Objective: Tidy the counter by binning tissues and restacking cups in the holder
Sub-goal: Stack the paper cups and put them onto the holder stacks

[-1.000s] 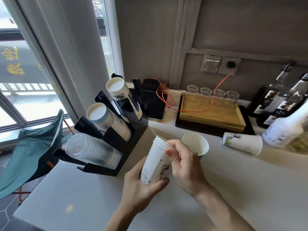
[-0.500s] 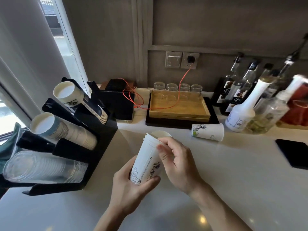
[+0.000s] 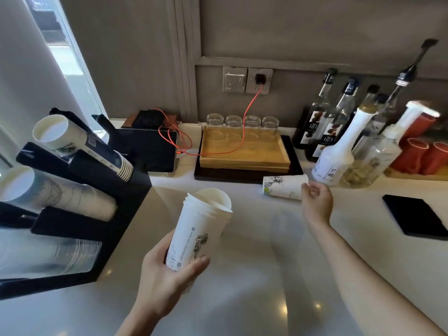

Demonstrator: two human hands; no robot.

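My left hand (image 3: 164, 277) grips a stack of nested white paper cups (image 3: 198, 229), held tilted above the white counter (image 3: 242, 299). A single white printed cup (image 3: 283, 186) lies on its side in front of the wooden tray. My right hand (image 3: 316, 202) is at that cup's rim end, fingers apart and curled near it; touch is unclear. The black cup holder (image 3: 80, 190) stands at the left with two rows of paper cups and a row of clear plastic cups (image 3: 48, 253). No tissues are in view.
A wooden tray (image 3: 244, 154) with several upturned glasses sits on a black base at the back. A red cable (image 3: 244, 124) runs from the wall socket to a tablet (image 3: 155, 151). Syrup bottles (image 3: 339, 146) and red cups crowd the right. A black pad (image 3: 414, 214) lies at the right.
My right hand left the stack and reached right to the cup lying on its side. The view swung right, showing more bottles. The left hand keeps the stack.
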